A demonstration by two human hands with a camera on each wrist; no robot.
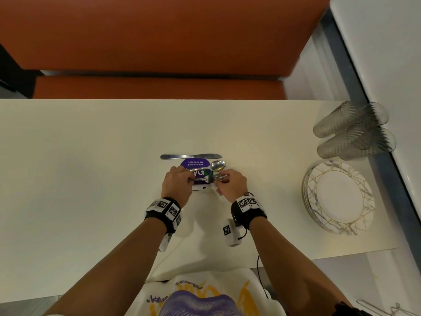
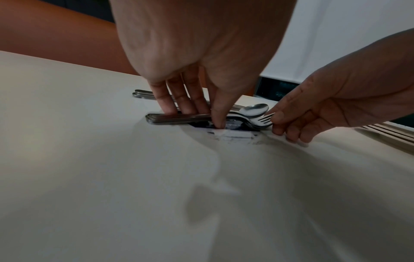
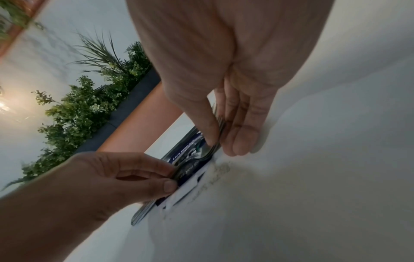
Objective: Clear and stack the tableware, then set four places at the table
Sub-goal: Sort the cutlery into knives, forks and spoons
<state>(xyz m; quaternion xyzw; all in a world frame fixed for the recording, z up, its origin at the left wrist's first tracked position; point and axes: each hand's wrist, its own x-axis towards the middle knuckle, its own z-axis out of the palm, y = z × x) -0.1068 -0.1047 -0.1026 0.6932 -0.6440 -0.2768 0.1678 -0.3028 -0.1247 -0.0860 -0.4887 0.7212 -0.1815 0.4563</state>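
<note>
A stack of forks (image 1: 217, 177) lies across a purple round sticker (image 1: 195, 163) in the middle of the white table (image 1: 91, 167). My left hand (image 1: 190, 179) pinches the fork handles (image 2: 179, 118) between thumb and fingers. My right hand (image 1: 219, 180) pinches the tine end (image 2: 263, 117) between thumb and fingers (image 3: 240, 140). Just behind the forks lie stacked spoons (image 1: 217, 165), and behind those stacked knives (image 1: 191, 156). In the left wrist view the spoons (image 2: 255, 108) and knives (image 2: 143, 94) show past my left hand (image 2: 197, 117). My right hand (image 3: 224, 143) hides most of the tines.
A stack of marbled, gold-lined plates (image 1: 339, 197) sits at the table's right end, with several clear ribbed glasses (image 1: 353, 131) behind it by the wall. An orange bench (image 1: 159, 42) runs along the far side. A wire object (image 1: 387, 309) shows at lower right.
</note>
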